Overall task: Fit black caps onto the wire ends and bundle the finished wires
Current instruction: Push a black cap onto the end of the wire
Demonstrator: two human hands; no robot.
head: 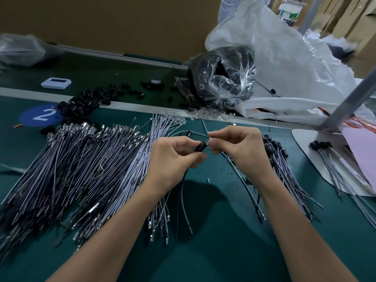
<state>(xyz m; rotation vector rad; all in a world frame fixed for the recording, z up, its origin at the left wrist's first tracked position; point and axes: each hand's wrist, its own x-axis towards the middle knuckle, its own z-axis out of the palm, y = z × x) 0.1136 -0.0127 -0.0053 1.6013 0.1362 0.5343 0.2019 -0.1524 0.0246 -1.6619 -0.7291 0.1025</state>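
**Q:** Why do your hands meet above the green mat [213, 251]?
**A:** Your left hand [173, 159] pinches a black cap [200, 147] in thumb and fingertips. Your right hand [242, 151] pinches the wire end [208, 139] just beside it, apparently lined up for insertion.

**Q:** And the piles?
**A:** Uncapped wires [81, 163] lie left and capped wires [284, 163] right, probably to keep finished work apart. Loose caps [87, 100] sit far left.

**Q:** Any writing?
**A:** Only a white "2" on the blue disc [30, 117].

You're getting dimmish, even overhead light; a soft shadow is pooling on the green mat [223, 251] mid-frame. Plastic wrap [234, 78] is glaring white, edges are bowing, bkgd is going soft.
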